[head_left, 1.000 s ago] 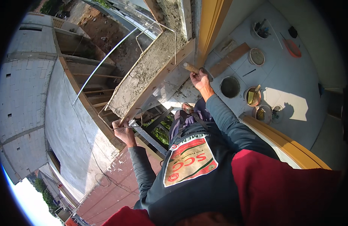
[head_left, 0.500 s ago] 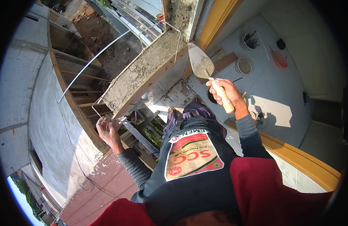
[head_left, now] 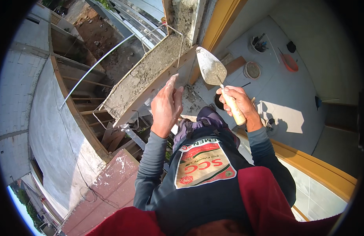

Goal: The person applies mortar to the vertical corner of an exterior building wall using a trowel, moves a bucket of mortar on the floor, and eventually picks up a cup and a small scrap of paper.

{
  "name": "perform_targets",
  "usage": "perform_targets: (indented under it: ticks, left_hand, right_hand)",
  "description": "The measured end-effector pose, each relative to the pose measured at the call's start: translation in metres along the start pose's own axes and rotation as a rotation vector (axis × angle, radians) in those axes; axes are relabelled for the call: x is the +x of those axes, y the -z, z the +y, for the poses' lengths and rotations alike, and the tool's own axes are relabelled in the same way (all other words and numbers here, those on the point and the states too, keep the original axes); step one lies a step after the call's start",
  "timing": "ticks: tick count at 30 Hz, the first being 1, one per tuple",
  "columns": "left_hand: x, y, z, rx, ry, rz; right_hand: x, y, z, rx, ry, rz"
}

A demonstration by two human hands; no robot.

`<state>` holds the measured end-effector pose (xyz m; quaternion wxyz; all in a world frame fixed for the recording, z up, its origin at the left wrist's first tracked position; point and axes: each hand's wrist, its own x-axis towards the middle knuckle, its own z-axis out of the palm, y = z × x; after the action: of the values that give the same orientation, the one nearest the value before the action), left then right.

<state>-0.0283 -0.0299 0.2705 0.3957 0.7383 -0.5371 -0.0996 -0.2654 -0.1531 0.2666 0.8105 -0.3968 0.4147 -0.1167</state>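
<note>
Trowel (head_left: 212, 67) stands blade-up, right of centre; leftmost, wet mortar (head_left: 144, 77) lies along a slanting form edged by a wooden board (head_left: 184, 59); the left hand (head_left: 165, 108), with nothing visible in it, extends straight fingers near that board, contact unclear; the right hand (head_left: 243, 103) grips the trowel's pale handle; beyond, an orange basin (head_left: 289, 63) rests on the floor (head_left: 300, 86)

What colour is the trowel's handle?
The handle is pale yellow; the head view shows it best.
</note>
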Motion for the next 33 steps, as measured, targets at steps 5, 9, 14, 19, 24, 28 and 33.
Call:
perform_targets:
  ticks: [5, 9, 14, 19, 24, 28, 33]
  left_hand:
    - [0.06, -0.089, -0.037, 0.359, 0.082, -0.232]
    - [0.083, -0.11, -0.045, 0.501, 0.103, -0.221]
    - [0.092, -0.112, -0.045, 0.631, 0.147, -0.252]
    - [0.104, -0.101, -0.039, 0.625, 0.19, -0.289]
    - [0.107, -0.105, -0.044, 0.597, 0.129, -0.207]
    - [0.111, -0.106, -0.044, 0.629, 0.151, -0.258]
    - [0.102, -0.103, -0.055, 0.585, 0.117, -0.244]
  right_hand:
    - [0.009, 0.012, 0.015, -0.246, 0.135, 0.045]
    - [0.001, 0.034, 0.023, -0.263, 0.182, 0.051]
    - [-0.007, 0.061, 0.027, -0.277, 0.188, 0.028]
    - [-0.006, 0.072, 0.029, -0.287, 0.201, -0.001]
    - [0.004, 0.068, 0.026, -0.407, 0.318, -0.047]
    - [0.024, 0.065, 0.034, -0.627, 0.435, 0.006]
    - [0.041, 0.034, 0.026, -0.921, 0.77, 0.148]
